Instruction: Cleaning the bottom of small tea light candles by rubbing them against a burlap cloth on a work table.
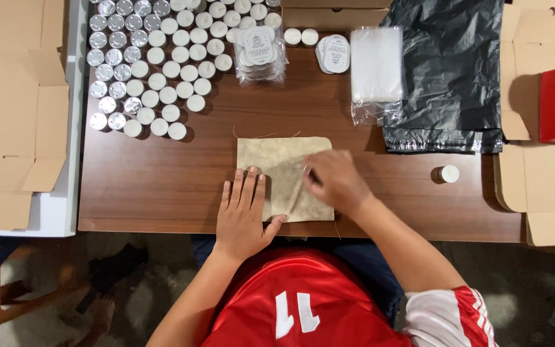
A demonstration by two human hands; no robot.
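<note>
Left hand lies flat and open, fingers spread and palm down, pressing the left edge of a beige cloth bag against a brown wooden table. Right hand rests on the right half of the same bag; it is blurred, with the fingers curled toward the cloth, and whether they pinch anything cannot be told. Loose threads show at the bag's upper edge. Beyond the bag, at the table's far left, stand rows of small white candles beside silver tins. A clear packet of round labels lies near the middle, a stack of clear plastic sleeves further right, touching a black plastic bag. One single white candle stands apart, right of the right hand. Flattened cardboard boxes flank the table on both sides.
</note>
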